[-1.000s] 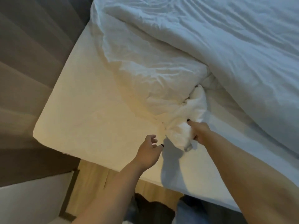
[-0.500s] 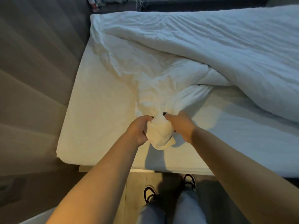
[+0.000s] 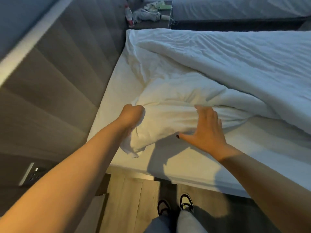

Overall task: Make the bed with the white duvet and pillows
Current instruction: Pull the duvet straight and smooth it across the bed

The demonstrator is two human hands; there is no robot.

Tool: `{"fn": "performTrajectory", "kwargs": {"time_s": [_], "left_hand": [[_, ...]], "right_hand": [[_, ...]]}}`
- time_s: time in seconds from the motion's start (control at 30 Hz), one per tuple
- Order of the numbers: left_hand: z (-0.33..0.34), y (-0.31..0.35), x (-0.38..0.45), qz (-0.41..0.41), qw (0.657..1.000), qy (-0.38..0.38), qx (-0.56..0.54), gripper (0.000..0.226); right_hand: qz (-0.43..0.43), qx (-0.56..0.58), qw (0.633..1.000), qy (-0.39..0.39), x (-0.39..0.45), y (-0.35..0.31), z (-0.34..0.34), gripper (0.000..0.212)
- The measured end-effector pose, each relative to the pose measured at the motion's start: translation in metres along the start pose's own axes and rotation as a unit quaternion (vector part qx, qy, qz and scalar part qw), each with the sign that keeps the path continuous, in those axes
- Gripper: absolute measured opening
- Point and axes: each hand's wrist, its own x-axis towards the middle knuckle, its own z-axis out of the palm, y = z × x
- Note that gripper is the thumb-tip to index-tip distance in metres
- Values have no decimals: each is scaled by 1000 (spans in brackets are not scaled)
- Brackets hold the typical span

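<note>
Left hand [image 3: 133,115] fisted on duvet [image 3: 210,68] corner near the headboard [image 3: 55,91], right hand [image 3: 206,130] flat, fingers spread on the bunched edge; suggest pulling the corner toward the headboard, smoothing outward.

Left hand [image 3: 133,113] grips duvet [image 3: 193,84] corner, right hand [image 3: 206,130] flat on it at 3 o'clock; mattress [image 3: 185,162] bare at 6

No readable text anywhere (bottle [image 3: 129,15] label perhaps printed, too blurred).
</note>
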Motion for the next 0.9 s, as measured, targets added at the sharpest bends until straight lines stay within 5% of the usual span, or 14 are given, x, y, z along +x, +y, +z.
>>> {"fn": "performTrajectory", "kwargs": {"time_s": [0.07, 0.13, 0.23, 0.37, 0.5, 0.77, 0.9], "left_hand": [[-25, -4, -6, -1, 1000, 22, 18, 13], [-49, -12, -11, 10, 999, 44, 27, 22], [-92, -29, -15, 23, 998, 55, 30, 16], [-171, -58, -13, 49, 981, 129, 134, 17], [-254, -104, -6, 12, 925, 178, 334, 28], [-275, -202, 27, -47, 857, 75, 508, 37], [-279, -243, 44, -105, 837, 17, 537, 36]], "right_hand": [[-46, -69, 992, -98, 11, -14, 10, 107], [-100, -96, 979, -152, 22, -36, 20, 82], [-174, -102, 969, -141, 34, -79, 23, 45], [-258, -33, 950, -173, 24, -149, 26, 42], [-296, 52, 931, -209, 4, -230, 61, 35], [-225, 31, 884, -409, -27, -291, 160, 33], [-209, 29, 868, -450, -54, -299, 187, 42]]}}
